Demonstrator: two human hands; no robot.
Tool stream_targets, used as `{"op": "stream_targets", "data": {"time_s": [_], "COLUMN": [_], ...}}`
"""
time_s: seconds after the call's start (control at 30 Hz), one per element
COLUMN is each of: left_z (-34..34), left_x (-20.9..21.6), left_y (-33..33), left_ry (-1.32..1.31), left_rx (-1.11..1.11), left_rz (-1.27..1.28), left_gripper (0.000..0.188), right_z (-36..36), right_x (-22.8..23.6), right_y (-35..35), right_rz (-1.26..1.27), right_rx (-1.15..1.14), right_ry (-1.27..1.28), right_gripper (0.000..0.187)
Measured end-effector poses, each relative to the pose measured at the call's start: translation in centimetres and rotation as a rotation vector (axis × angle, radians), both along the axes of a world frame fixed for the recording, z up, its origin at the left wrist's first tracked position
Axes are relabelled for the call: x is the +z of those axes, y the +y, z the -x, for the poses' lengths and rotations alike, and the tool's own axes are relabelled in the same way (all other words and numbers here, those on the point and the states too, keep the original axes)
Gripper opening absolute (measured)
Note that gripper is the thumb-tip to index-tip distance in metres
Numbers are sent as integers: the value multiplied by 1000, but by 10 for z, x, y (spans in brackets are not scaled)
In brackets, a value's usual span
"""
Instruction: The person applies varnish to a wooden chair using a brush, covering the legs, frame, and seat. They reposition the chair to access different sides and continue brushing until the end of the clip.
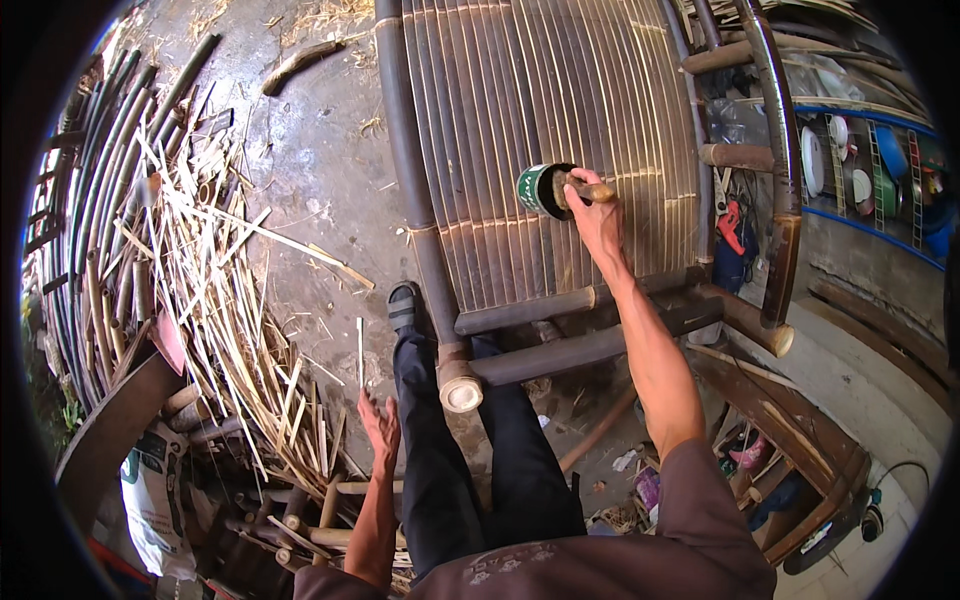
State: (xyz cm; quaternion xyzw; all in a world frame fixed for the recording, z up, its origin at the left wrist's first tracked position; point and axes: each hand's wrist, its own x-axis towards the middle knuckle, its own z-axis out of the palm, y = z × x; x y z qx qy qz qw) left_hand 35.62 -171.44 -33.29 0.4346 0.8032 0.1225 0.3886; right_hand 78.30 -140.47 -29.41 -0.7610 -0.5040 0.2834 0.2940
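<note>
Just left of the right hand, fingers tight around a brush: green can

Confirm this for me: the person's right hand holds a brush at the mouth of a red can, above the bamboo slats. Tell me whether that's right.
Not quite: the can is green, not red, as the head view shows. The rest stands: the right hand holds a brush at its mouth, above the bamboo slats.
</note>
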Motion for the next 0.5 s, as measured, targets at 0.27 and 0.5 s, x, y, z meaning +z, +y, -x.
{"op": "stream_targets", "data": {"time_s": [0.27, 0.5], "left_z": [30, 20], "left_x": [12, 6], "left_y": [-44, -29], "left_ry": [43, -62], "left_rx": [48, 77], "left_rz": [225, 199], "left_gripper": [58, 58], "right_z": [-4, -2], "right_x": [-36, -28], "right_y": [5, 5], "right_rz": [87, 86], "right_rx": [-16, -17], "right_ry": [-132, -102], "right_gripper": [33, 31]}}
